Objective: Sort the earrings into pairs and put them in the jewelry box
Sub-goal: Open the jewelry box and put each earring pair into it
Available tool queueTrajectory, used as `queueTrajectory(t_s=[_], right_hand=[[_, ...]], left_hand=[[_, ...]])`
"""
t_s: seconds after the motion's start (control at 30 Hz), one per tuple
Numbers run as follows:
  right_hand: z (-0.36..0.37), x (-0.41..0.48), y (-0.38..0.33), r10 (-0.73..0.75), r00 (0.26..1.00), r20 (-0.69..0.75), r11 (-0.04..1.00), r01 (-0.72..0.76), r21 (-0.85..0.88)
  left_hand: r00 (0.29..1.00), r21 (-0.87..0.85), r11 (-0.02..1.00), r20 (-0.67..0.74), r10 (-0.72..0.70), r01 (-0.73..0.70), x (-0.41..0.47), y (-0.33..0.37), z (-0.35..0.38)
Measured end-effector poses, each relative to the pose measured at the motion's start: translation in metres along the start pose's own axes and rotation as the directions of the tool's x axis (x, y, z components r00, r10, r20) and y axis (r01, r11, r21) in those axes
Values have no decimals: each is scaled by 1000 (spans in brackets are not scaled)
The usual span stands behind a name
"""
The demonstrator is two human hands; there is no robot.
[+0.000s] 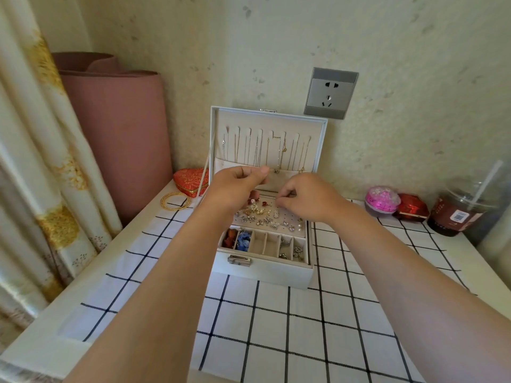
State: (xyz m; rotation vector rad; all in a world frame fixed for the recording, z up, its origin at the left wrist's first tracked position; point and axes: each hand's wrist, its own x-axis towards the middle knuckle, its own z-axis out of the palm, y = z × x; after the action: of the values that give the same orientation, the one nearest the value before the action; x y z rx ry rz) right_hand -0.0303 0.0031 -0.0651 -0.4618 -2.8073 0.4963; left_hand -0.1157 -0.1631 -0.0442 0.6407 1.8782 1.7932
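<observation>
While left hand (240, 181) and right hand (302, 198) curl above jewelry box (265, 273) earrings (262, 217), can't tell what they grasp; cup (457, 214) label unreadable.

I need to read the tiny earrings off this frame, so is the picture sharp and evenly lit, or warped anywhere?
Head view: soft even light, no glare on the jewelry box; wide-angle distortion bows the curtain; the earrings are small and slightly soft, partly hidden behind the left hand and right hand; the drink cup at right is blurred.
</observation>
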Motion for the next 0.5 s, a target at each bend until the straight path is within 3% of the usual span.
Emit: queueTrajectory(t_s=[0.1, 0.23, 0.33, 0.5], right_hand=[[-13, -1, -4, 26, 999, -43, 981, -18, 194], [-37, -6, -15, 49, 998, -40, 827, -18, 562], [-44, -13, -18, 3, 1000, -15, 743, 7, 669], [-45, -16, -17, 16, 995, -103, 675, 66, 735]], left_hand=[[1000, -30, 999, -8, -16, 15, -1, 1, 3], [1000, -82, 996, -6, -25, 25, -1, 4, 11], [999, -126, 991, 19, -47, 49, -1, 5, 18], [999, -129, 991, 18, -42, 44, -5, 8, 27]])
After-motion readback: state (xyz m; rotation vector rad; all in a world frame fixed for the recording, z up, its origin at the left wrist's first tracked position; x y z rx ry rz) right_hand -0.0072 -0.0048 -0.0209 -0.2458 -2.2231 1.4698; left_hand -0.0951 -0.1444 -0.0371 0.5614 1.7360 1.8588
